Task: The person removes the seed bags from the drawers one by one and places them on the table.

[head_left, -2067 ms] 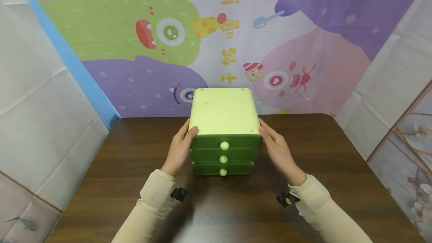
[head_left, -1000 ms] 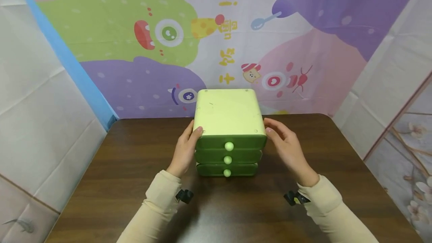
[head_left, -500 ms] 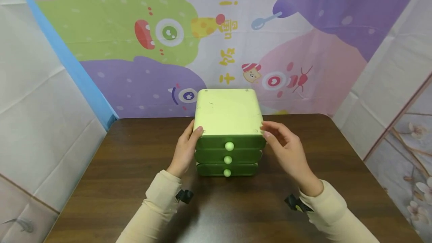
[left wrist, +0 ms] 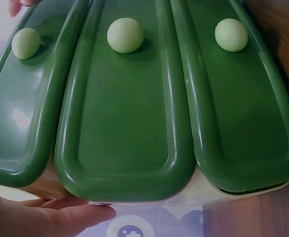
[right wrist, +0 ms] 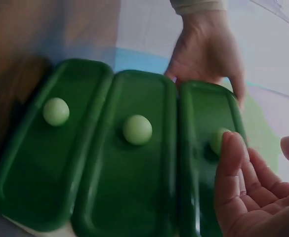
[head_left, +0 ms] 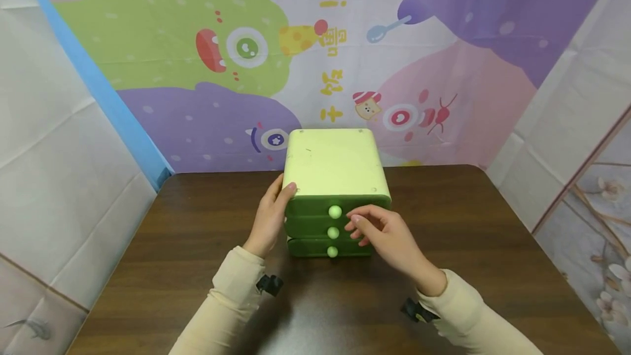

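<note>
A small chest of drawers (head_left: 335, 163) has a pale yellow-green top and three stacked dark green drawer fronts, which look closed. Each front bears a round light green knob; the top knob (head_left: 335, 212) is level with the right fingertips. My left hand (head_left: 268, 215) rests against the left side, fingers along the wall and thumb at the upper front corner. Before the drawer fronts is my right hand (head_left: 389, 237), its fingers loosely bent and holding nothing, just right of the top knob. In the right wrist view, its index finger (right wrist: 231, 158) partly hides that knob.
The chest stands on a dark brown wooden table (head_left: 197, 223), near its back edge. Behind hangs a cartoon-printed cloth (head_left: 335, 59). Pale cloth walls (head_left: 59, 125) flank both sides. A black strap with a small device (head_left: 270, 285) sits on each wrist.
The chest shifted slightly right at first and then stayed put. My right hand left its right side and moved left, in front of the drawers. The left hand stays on the chest's side.
</note>
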The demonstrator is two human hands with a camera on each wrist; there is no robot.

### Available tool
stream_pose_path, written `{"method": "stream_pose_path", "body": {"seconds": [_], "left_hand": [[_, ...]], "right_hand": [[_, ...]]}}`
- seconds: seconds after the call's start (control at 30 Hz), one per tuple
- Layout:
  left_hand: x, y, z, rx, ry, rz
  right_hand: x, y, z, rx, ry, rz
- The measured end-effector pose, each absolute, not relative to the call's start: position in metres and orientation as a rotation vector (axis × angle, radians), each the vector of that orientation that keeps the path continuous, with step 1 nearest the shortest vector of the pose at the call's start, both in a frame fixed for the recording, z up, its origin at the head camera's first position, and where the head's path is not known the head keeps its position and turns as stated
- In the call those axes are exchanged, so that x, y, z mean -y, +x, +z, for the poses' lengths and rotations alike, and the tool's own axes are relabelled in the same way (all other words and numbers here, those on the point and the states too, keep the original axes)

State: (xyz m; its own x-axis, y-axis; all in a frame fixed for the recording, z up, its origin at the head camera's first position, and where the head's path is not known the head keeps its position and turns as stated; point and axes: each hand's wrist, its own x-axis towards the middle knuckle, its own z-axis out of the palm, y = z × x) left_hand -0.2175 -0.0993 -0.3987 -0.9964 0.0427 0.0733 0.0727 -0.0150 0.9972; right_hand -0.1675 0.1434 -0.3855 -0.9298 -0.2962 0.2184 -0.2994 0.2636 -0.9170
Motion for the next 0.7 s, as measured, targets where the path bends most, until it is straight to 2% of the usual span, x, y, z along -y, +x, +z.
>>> {"method": "stream_pose_path", "body": {"seconds": [0.7], "left_hand": [[0.1, -0.216, -0.394, 2.145, -0.144, -2.303]], "right_hand": [[-0.113, -0.182, -0.403, 2.545, 0.289, 2.18]]}}
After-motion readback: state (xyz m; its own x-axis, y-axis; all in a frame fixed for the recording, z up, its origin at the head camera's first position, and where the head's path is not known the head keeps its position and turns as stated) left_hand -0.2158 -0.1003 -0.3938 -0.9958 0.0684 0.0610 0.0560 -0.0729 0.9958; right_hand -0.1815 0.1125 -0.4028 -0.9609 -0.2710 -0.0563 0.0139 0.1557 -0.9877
